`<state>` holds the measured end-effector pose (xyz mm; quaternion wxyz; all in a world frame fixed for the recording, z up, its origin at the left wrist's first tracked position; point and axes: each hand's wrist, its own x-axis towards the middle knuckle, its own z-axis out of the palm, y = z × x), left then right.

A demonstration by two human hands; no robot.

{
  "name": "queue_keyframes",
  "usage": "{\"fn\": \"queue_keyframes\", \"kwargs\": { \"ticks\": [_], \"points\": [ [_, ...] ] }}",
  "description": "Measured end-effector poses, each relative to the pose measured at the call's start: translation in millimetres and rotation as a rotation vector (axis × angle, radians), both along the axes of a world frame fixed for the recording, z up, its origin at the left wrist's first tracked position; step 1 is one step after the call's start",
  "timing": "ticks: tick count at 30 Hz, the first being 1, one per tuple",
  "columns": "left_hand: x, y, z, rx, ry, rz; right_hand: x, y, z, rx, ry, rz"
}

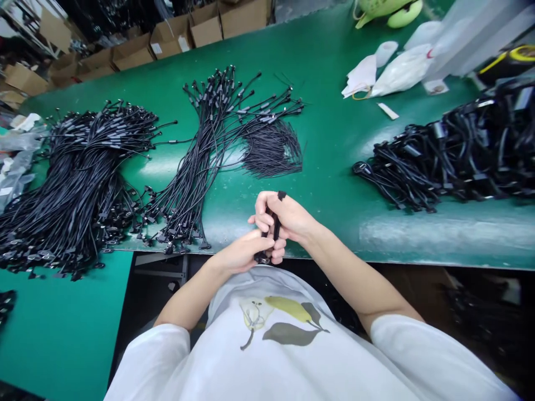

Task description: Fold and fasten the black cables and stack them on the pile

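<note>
Both hands meet close to my body, over the front edge of the green table point(330, 167). My left hand point(244, 249) and my right hand point(288, 217) are closed around a folded black cable point(276, 227), most of it covered by my fingers. A dark wrap sits on a digit of my right hand. Just beyond lies a pile of thin black ties point(271, 150), and left of that a loose bundle of black cables point(196, 161) with connectors at both ends.
A bigger heap of black cables point(83, 167) covers the left side. Coiled black cables point(455, 150) are piled on the right. Behind them lie a white plastic bag point(401, 69) and a green plush toy point(384, 11). Cardboard boxes point(171, 39) line the far edge.
</note>
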<state>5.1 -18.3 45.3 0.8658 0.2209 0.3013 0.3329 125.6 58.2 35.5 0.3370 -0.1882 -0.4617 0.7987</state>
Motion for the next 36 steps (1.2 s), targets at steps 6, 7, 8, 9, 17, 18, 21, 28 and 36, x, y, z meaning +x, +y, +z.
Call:
{"fn": "queue_keyframes", "kwargs": {
  "ticks": [6, 7, 8, 9, 17, 18, 21, 28, 36],
  "points": [
    [-2, 0, -2.4, -0.023, -0.02, 0.145, -5, -8, 7.4, -0.131, 0.011, -0.164],
    [-1, -1, -4.1, -0.037, -0.009, 0.148, -4, -8, 8.1, -0.129, -0.001, -0.173],
    [0, -1, -5.4, -0.051, 0.004, 0.146, -3, -9, 8.8, -0.128, -0.009, -0.172],
    [2, -2, -6.2, -0.062, 0.015, 0.143, -2, -9, 9.4, -0.13, -0.013, -0.164],
    [6, -6, -8.4, 0.055, 0.099, 0.117, 7, -9, 5.5, -0.012, -0.038, -0.152],
    [5, -6, -8.9, 0.06, 0.115, 0.115, 8, -9, 4.4, 0.021, -0.056, -0.176],
    [7, -6, -8.6, 0.005, 0.095, 0.164, 8, -10, 3.2, 0.022, -0.127, -0.2],
    [14, -3, -4.9, -0.157, -0.019, 0.169, 6, -14, 10.6, -0.16, -0.009, -0.232],
    [13, -5, -3.7, -0.345, -0.177, 0.072, 11, -15, 14.7, -0.118, 0.103, -0.162]
  ]
}}
